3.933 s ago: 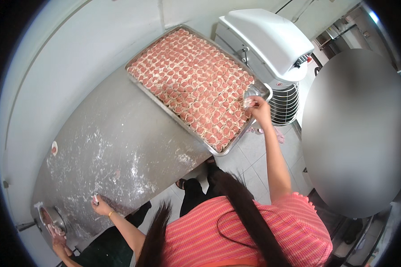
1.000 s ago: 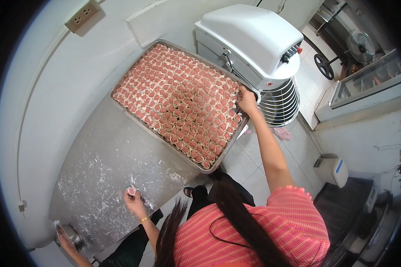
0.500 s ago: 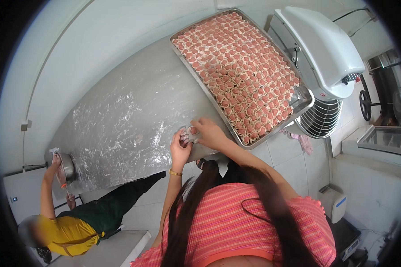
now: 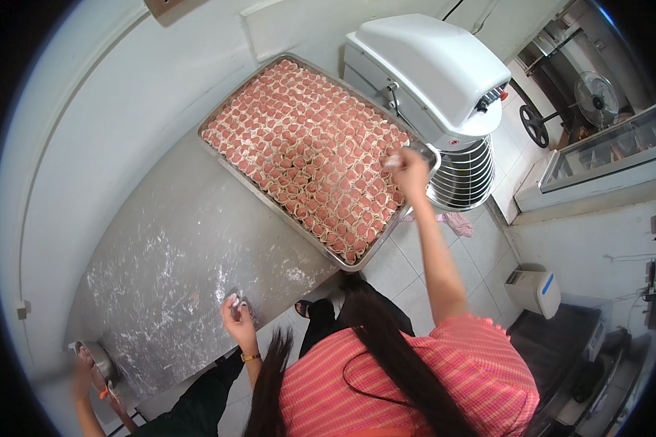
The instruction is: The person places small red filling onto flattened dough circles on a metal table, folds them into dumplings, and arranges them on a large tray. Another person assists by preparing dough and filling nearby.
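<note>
A large metal tray (image 4: 229, 172) is packed with rows of small open-topped dumplings (image 4: 299, 149), pink filling showing inside pale wrappers. Over the tray's right end reaches my right hand (image 4: 411, 175), its fingers pinched together and slightly blurred; something whitish shows at the fingertips, too unclear to name. My left hand (image 4: 238, 322) rests low by the near edge of the floury metal table (image 4: 175, 189). Its floured fingers are curled in, and whatever they hold is hidden.
Behind the tray's right end stands a white dough mixer (image 4: 430, 73) with a wire guard (image 4: 465, 171). At the table's far left, a co-worker's blurred hand (image 4: 82, 379) is beside a metal bowl (image 4: 98, 360). A fan (image 4: 596, 96) stands at the back right.
My right hand has left my left hand and moved up and right over the tray's end. The left hand stays near the table edge. The view has swung right.
</note>
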Demonstrator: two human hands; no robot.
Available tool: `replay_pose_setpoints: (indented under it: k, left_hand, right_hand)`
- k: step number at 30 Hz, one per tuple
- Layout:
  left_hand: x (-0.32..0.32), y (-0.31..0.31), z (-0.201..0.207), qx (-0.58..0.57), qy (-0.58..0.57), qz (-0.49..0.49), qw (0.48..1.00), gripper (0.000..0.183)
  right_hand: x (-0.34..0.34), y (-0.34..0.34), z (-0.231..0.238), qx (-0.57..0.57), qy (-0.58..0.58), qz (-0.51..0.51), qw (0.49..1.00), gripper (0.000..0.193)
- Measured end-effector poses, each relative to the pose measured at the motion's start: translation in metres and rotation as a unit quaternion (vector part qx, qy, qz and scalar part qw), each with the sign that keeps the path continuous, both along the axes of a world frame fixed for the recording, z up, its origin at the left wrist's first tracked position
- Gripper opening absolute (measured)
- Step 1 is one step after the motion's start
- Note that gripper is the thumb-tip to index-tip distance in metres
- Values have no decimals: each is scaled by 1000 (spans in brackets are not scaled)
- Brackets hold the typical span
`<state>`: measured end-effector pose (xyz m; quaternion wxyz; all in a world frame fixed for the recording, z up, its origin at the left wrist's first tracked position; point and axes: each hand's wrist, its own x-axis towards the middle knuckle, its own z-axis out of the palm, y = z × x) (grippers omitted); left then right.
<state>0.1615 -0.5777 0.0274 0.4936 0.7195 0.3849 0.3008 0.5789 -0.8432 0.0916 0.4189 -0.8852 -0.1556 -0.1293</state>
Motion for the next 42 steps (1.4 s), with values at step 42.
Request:
replay_pose_setpoints:
  k: [42]
  left_hand:
    - [31,-15,-12,-68,31,-70,995,38]
  right_hand:
    - [40,-31,-9,-373,218,186,882,17]
